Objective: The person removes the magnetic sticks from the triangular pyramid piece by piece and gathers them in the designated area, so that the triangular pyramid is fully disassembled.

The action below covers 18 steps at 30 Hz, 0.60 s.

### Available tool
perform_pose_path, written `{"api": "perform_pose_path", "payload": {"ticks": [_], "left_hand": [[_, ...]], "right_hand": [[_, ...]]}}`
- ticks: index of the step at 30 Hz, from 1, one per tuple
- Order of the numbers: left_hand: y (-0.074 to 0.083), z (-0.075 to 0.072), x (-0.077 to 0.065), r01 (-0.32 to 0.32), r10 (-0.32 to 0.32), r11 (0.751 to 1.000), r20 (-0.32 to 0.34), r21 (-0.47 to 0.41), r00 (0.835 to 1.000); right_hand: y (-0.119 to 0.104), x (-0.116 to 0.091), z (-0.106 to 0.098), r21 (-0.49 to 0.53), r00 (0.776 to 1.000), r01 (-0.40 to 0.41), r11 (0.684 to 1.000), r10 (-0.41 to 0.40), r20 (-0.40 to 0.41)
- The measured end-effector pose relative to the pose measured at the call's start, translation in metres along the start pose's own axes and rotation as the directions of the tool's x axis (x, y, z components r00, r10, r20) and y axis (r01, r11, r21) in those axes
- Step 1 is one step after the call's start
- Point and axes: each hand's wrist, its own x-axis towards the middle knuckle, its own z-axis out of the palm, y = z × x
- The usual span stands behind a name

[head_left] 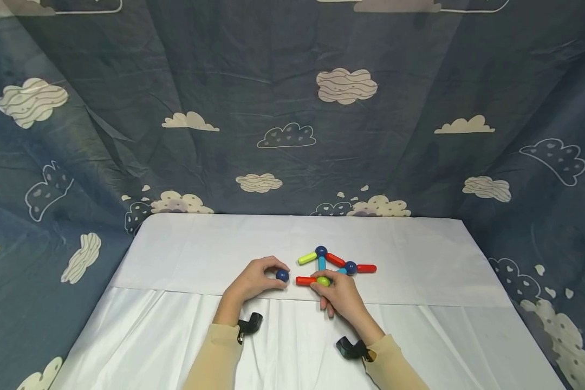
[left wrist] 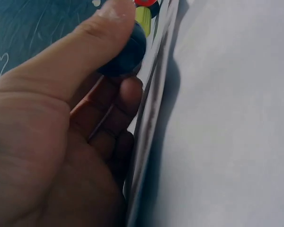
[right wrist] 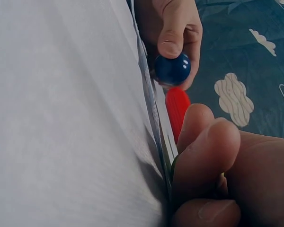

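My left hand (head_left: pixel 257 279) pinches a loose dark blue ball (head_left: pixel 282 275) between thumb and fingers, left of a ball-and-rod building toy. With its thumb and fingers, my right hand (head_left: pixel 342 295) holds the toy's lime green ball (head_left: pixel 323 281). From that ball a red rod (head_left: pixel 305 280) points left, its free end apart from the loose ball in the head view. A light blue rod (head_left: pixel 322 263) runs up to a dark blue ball (head_left: pixel 321 251), which also bears a lime rod (head_left: pixel 307 258) and another red rod (head_left: pixel 335 260). My right fingers partly cover a second light blue rod (head_left: pixel 341 271).
Another dark blue ball (head_left: pixel 351 268) forms the toy's right corner, with a red rod (head_left: pixel 366 268) sticking out to the right. White cloth (head_left: pixel 185 254) covers the table. A dark cloud-patterned curtain (head_left: pixel 253 81) hangs behind and at both sides.
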Motion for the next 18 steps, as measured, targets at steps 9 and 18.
{"api": "perform_pose_path", "payload": {"ticks": [9,18], "left_hand": [[0.0017,0.0028,0.0014,0.050,-0.050,0.999,-0.017,0.005,0.999],[0.0003,-0.0011,-0.0005,0.062,-0.071,0.997,-0.206,-0.051,0.976]], "right_hand": [[0.0009,-0.0003,-0.0002,-0.001,1.000,-0.018,1.000,0.018,-0.012],[0.0014,-0.0007,0.0001,0.004,1.000,0.000,1.000,0.000,0.002]]}}
